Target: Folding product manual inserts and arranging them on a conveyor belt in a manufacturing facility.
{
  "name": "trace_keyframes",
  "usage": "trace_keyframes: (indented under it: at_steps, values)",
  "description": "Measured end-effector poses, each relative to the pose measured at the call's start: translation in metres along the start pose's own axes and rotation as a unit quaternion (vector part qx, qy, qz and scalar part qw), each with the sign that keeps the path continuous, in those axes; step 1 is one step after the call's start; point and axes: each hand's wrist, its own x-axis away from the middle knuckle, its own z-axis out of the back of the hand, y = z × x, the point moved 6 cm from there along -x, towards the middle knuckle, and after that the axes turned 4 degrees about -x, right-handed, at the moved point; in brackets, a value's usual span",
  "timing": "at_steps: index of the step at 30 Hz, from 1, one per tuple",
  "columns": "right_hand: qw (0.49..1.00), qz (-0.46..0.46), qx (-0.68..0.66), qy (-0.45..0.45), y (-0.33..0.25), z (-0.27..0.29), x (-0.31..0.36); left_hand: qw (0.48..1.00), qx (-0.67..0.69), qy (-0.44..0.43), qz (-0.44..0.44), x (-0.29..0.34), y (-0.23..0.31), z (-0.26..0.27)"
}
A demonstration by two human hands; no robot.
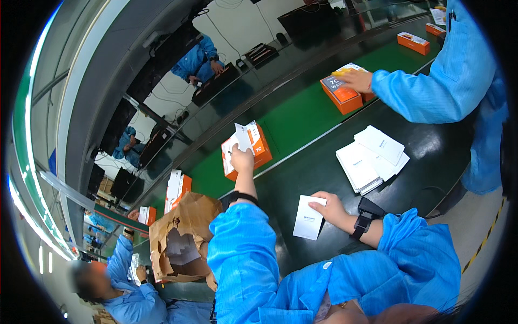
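Observation:
My left hand reaches out over an orange and white box on the green conveyor belt. Its fingers are closed on a white booklet, which stands tilted above the box top. My right hand is nearer to me, over the dark tabletop, with the thumb on top of another white booklet and the other fingers mostly hidden. Beyond my right hand lies a loose, fanned pile of white booklets.
A crumpled brown paper bag, torn open, stands left of my left arm. More orange and white boxes sit along the belt. A co-worker's hand rests on an orange box at right. Another co-worker sits at left.

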Motion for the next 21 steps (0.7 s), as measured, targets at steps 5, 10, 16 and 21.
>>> trace_keyframes:
  at_steps: [5,10,16,21]
  values:
    - [0.985,0.005,-0.174,-0.008,-0.004,0.006,0.002,0.929,-0.085,0.035,-0.357,0.109,0.078,0.069]
    - [0.848,-0.111,-0.511,-0.087,-0.028,-0.012,0.013,0.891,-0.067,-0.174,-0.415,0.273,0.042,0.070]
    - [0.883,-0.129,-0.450,0.035,0.023,-0.006,0.003,0.899,0.030,-0.336,-0.281,0.268,0.061,0.087]
    - [0.881,-0.135,-0.451,0.035,0.028,-0.006,0.001,0.977,-0.048,-0.171,-0.118,0.252,0.025,0.066]
